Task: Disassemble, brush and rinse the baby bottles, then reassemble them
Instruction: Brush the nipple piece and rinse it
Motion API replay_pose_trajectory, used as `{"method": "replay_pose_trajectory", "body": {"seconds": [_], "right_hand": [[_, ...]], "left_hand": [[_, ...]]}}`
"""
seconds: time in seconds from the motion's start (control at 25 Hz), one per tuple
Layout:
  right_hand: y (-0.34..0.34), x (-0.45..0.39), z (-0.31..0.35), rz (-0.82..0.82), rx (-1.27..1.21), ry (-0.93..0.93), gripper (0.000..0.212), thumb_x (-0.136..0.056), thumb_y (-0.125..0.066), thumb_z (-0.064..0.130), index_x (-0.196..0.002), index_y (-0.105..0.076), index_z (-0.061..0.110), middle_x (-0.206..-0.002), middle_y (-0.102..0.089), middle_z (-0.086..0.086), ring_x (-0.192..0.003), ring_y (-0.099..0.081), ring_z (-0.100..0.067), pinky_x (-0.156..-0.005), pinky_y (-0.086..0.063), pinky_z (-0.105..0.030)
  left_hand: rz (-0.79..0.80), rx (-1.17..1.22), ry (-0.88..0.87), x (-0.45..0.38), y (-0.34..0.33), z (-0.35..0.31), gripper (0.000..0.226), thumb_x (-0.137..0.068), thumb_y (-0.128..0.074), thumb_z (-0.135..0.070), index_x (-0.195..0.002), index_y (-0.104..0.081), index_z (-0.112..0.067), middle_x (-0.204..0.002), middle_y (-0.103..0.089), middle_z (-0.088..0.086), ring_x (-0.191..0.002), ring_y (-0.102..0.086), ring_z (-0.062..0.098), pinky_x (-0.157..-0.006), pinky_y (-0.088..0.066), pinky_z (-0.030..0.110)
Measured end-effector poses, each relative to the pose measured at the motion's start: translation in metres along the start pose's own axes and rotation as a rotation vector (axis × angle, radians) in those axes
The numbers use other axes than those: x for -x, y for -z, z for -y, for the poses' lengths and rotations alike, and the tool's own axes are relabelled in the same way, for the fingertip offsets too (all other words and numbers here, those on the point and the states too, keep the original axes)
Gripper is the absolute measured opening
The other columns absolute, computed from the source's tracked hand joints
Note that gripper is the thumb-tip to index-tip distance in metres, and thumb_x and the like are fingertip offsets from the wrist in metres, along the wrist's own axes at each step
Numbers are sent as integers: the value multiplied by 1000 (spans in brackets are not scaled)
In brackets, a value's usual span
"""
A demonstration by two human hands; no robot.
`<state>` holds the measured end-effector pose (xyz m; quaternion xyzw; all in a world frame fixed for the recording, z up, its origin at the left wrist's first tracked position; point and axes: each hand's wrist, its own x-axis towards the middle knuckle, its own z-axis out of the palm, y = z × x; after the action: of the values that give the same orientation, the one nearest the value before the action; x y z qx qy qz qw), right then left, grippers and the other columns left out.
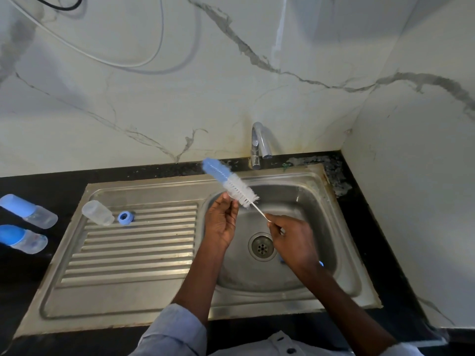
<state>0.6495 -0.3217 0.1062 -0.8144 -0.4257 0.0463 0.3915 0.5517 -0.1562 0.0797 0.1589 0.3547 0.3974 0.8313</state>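
Observation:
A bottle brush (232, 185) with blue and white bristles slants over the sink basin (331, 201). My right hand (290, 240) pinches its thin wire handle. My left hand (221, 222) is raised with its fingertips at the white bristles, pinching a small clear piece there, seemingly the teat. An open clear bottle body (97, 212) lies on the drainboard, with a blue screw ring (125, 217) beside it. Two capped bottles (28, 210) (21, 238) lie on the dark counter at far left. Bits of a blue part (321, 263) show in the basin behind my right wrist.
The chrome faucet (261, 142) stands at the back of the basin with no water running. The drain (261, 246) sits mid-basin under my hands. The ribbed drainboard (133, 253) lies to the left. Marble walls close in behind and on the right.

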Motion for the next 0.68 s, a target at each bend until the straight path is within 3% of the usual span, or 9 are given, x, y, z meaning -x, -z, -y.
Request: {"method": "replay_pose_trajectory", "body": {"seconds": [0.16, 0.32, 0.48, 0.56, 0.68], "right_hand": [[4, 2, -9, 28, 33, 37, 26, -90, -74, 10, -111, -81, 23, -82, -76, 2, -71, -70, -19, -68, -57, -32], [17, 0, -36, 117, -24, -283, 22, -93, -66, 14, -104, -80, 27, -81, -76, 3, -76, -70, -16, -75, -56, -34], [43, 4, -73, -88, -109, -477, 26, -93, -62, 13, -107, -78, 27, -83, -75, 5, -79, -68, -13, -73, -50, -27], [59, 3, -94, -207, -89, -581, 28, -93, -59, 13, -111, -77, 26, -91, -75, 1, -83, -66, -16, -76, -43, -23], [78, 5, -131, -250, 70, -622, 24, -96, -53, 11, -108, -74, 17, -104, -68, -9, -91, -63, -28, -78, -42, -30]], "left_hand": [[0, -33, 26, 1, -6, 7, 15, -100, -57, 3, -105, -70, 1, -99, -77, 16, -86, -77, 21, -70, -64, 28], [53, -11, 68, 3, -15, 20, 16, -89, -67, -1, -105, -71, 1, -100, -77, 15, -88, -77, 19, -70, -62, 24], [109, -23, 134, -1, -26, 42, 34, -95, -61, 6, -126, -65, -7, -103, -76, 17, -98, -76, 26, -82, -63, 33], [137, -55, 193, -1, -32, 57, 34, -94, -60, 5, -126, -66, -7, -106, -76, 18, -101, -75, 29, -84, -63, 35], [147, -136, 268, 2, -40, 79, 26, -93, -63, -1, -119, -66, -2, -111, -75, 20, -99, -76, 34, -78, -64, 36]]}}
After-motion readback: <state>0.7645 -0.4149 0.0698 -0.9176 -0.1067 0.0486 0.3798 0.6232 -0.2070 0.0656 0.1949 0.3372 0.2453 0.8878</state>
